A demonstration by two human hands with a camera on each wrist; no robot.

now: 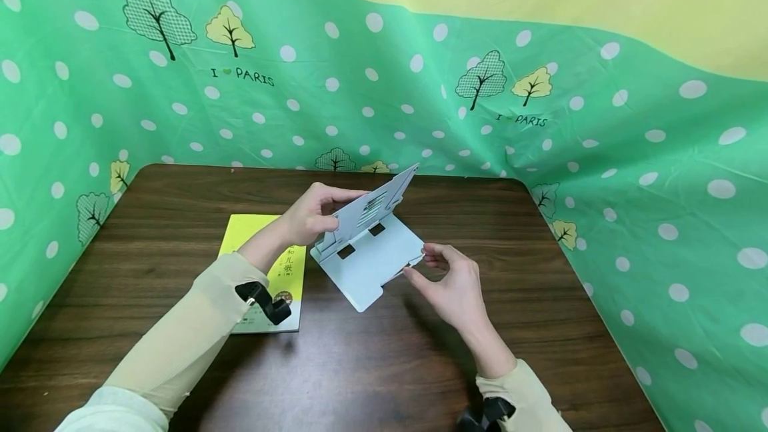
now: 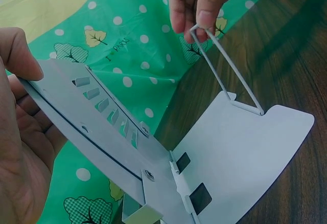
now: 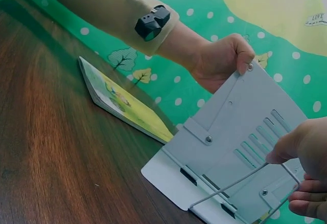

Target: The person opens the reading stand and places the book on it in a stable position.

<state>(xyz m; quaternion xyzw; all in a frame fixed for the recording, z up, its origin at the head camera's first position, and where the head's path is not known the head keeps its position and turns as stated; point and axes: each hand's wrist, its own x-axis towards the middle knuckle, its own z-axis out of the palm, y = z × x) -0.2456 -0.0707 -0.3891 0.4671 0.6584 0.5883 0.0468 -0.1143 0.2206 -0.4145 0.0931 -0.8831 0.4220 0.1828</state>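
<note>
A pale grey metal book stand [image 1: 387, 255] is partly unfolded above the table, its slotted panel [image 2: 97, 111] tilted up from the flat base plate [image 2: 245, 147]. My left hand [image 1: 309, 215] grips the edge of the slotted panel, thumb on the near face. A thin wire support [image 2: 237, 75] is raised from a notch in the base plate's edge. With thumb and fingers, my right hand [image 1: 453, 285] pinches the free end of that wire. Several slots [image 3: 260, 137] run in a row across the panel. Whether the base touches the table I cannot tell.
A yellow book [image 1: 294, 285] lies flat on the dark wooden table [image 1: 372, 379], partly under my left forearm. Behind the table hangs a green dotted cloth [image 1: 360, 85]. Black wrist cameras [image 1: 264, 302] are strapped to both wrists.
</note>
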